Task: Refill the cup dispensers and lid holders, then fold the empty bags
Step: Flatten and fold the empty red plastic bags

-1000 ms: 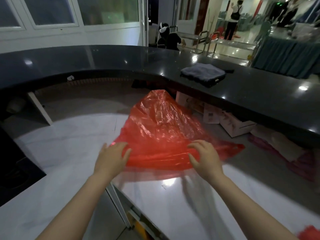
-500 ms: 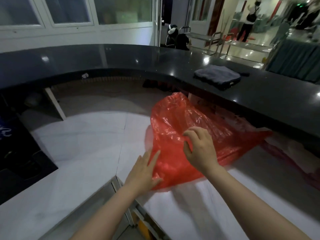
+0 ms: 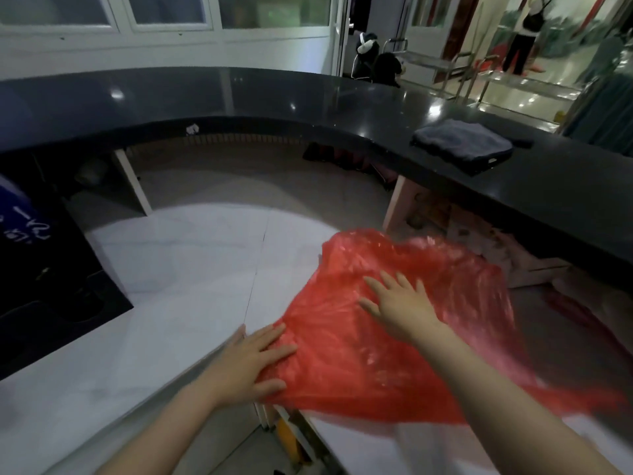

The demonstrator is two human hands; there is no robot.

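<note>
Red plastic bag (image 3: 394, 344): spread crumpled on the white worktop (image 3: 191, 279), its right edge blurred. Left hand (image 3: 255, 363): flat, fingers straight, pressing the bag's near-left edge. Right hand (image 3: 400, 306): flat, fingers spread, on the bag's middle. Black curved counter (image 3: 308, 101): raised behind the worktop, bearing a folded grey cloth (image 3: 462, 142). Person (image 3: 524, 32): standing, far background.

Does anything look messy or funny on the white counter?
Yes, a little. The red plastic bag lies crinkled, not yet folded, and its right end hangs past the white counter's edge. The left hand and right hand press it flat. Nothing looks spilled or broken.
</note>
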